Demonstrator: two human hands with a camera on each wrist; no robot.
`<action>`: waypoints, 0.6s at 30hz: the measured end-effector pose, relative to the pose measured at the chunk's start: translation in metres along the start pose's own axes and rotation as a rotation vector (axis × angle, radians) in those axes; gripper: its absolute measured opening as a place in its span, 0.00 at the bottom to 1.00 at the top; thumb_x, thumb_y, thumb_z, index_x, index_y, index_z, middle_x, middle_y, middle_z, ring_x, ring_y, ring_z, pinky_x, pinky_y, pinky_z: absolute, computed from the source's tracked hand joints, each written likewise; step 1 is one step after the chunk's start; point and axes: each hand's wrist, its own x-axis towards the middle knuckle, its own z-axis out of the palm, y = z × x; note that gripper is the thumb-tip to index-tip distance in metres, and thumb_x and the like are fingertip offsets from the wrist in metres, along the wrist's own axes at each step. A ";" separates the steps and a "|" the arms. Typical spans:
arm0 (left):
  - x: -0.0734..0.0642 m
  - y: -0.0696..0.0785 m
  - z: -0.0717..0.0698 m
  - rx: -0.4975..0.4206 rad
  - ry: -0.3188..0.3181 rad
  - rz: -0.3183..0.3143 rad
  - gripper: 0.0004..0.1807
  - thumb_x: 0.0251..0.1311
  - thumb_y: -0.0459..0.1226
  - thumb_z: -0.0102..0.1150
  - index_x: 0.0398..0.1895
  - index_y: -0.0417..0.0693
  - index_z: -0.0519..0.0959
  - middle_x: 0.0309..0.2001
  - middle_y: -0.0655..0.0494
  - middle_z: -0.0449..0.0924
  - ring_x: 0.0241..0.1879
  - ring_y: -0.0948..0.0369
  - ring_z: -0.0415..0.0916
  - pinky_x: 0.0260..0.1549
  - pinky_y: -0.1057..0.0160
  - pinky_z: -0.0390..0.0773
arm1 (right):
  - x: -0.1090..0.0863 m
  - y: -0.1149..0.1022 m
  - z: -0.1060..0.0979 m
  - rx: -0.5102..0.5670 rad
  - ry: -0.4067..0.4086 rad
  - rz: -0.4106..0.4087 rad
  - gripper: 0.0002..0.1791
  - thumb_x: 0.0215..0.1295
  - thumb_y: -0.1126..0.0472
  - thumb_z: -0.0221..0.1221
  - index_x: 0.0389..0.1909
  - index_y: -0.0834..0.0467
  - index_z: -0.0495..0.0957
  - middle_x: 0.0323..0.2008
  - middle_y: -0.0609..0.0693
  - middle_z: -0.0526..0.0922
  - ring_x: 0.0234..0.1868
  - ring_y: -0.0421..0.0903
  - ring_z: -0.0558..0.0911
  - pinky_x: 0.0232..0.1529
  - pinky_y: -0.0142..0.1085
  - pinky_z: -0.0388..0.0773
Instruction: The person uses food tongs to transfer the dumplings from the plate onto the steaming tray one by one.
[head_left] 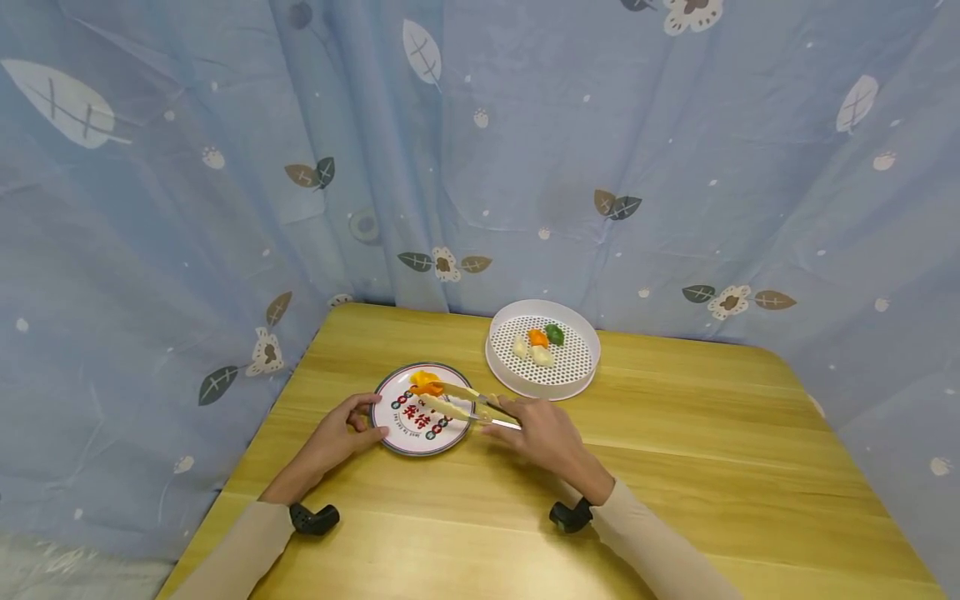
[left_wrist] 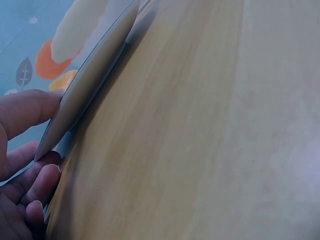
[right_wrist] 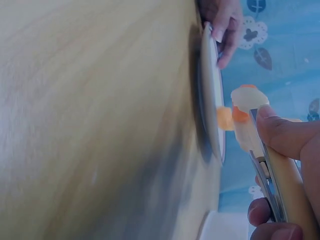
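Note:
My left hand pinches the left rim of a round white plate with red lettering, thumb on top and fingers at the underside. In my right hand is a pair of tongs with metal arms and cream-coloured tips. Those tips reach over the plate, around an orange dumpling-like piece. Beside it on the plate is a yellow dumpling-like piece. The tips partly cover the orange piece, so whether it touches the plate I cannot tell.
Behind and right of the plate stands a round white perforated steamer tray. It holds an orange piece, a green piece and two whitish pieces. A blue patterned curtain hangs behind the wooden table.

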 end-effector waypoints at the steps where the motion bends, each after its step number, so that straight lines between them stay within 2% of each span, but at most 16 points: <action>1: 0.000 0.000 0.000 -0.001 0.001 0.000 0.34 0.60 0.44 0.75 0.68 0.51 0.73 0.43 0.47 0.71 0.40 0.53 0.67 0.36 0.63 0.69 | -0.001 0.001 -0.002 0.004 0.000 0.010 0.31 0.60 0.32 0.67 0.59 0.44 0.85 0.22 0.37 0.77 0.23 0.40 0.69 0.23 0.35 0.68; 2: 0.000 0.000 0.000 0.000 0.002 -0.001 0.34 0.60 0.43 0.75 0.68 0.51 0.73 0.43 0.47 0.71 0.40 0.53 0.67 0.36 0.63 0.69 | -0.001 0.002 -0.004 0.007 0.000 0.022 0.31 0.59 0.32 0.67 0.59 0.43 0.85 0.21 0.37 0.74 0.23 0.40 0.69 0.23 0.35 0.68; 5: 0.000 0.000 0.000 0.003 0.005 -0.004 0.34 0.60 0.43 0.75 0.68 0.51 0.73 0.43 0.47 0.71 0.39 0.53 0.68 0.35 0.63 0.69 | -0.003 0.006 -0.010 0.025 0.024 0.034 0.28 0.59 0.34 0.68 0.56 0.45 0.87 0.23 0.37 0.76 0.24 0.40 0.70 0.25 0.36 0.69; 8: 0.000 0.001 0.000 0.002 0.005 -0.005 0.34 0.60 0.42 0.75 0.68 0.51 0.73 0.45 0.47 0.71 0.40 0.53 0.68 0.35 0.63 0.69 | -0.003 0.011 -0.015 0.040 0.043 0.042 0.27 0.60 0.35 0.69 0.53 0.47 0.88 0.32 0.39 0.85 0.28 0.40 0.76 0.28 0.37 0.74; 10: -0.001 0.002 0.000 0.000 0.003 -0.005 0.34 0.60 0.43 0.75 0.69 0.51 0.73 0.46 0.47 0.71 0.40 0.53 0.68 0.35 0.63 0.69 | -0.004 0.015 -0.019 0.056 0.051 0.046 0.25 0.60 0.36 0.69 0.50 0.48 0.88 0.35 0.40 0.87 0.29 0.40 0.77 0.29 0.37 0.74; 12: -0.001 0.003 0.000 0.001 0.000 -0.003 0.34 0.60 0.43 0.75 0.69 0.51 0.73 0.47 0.47 0.71 0.40 0.53 0.68 0.35 0.64 0.69 | -0.004 0.018 -0.023 0.069 0.055 0.057 0.24 0.61 0.36 0.69 0.50 0.47 0.88 0.35 0.40 0.87 0.29 0.39 0.77 0.30 0.37 0.75; 15: -0.002 0.004 0.000 0.003 0.002 -0.006 0.34 0.59 0.43 0.76 0.68 0.51 0.73 0.47 0.47 0.71 0.40 0.53 0.68 0.35 0.64 0.70 | -0.006 0.022 -0.029 0.077 0.074 0.058 0.23 0.61 0.37 0.69 0.49 0.47 0.88 0.27 0.39 0.82 0.26 0.39 0.73 0.29 0.37 0.73; 18: -0.002 0.005 0.000 0.010 0.001 -0.002 0.35 0.60 0.44 0.75 0.69 0.49 0.73 0.47 0.46 0.71 0.40 0.53 0.68 0.36 0.64 0.70 | -0.009 0.025 -0.033 0.067 0.094 0.068 0.26 0.60 0.37 0.69 0.54 0.47 0.88 0.25 0.40 0.81 0.25 0.40 0.71 0.27 0.39 0.72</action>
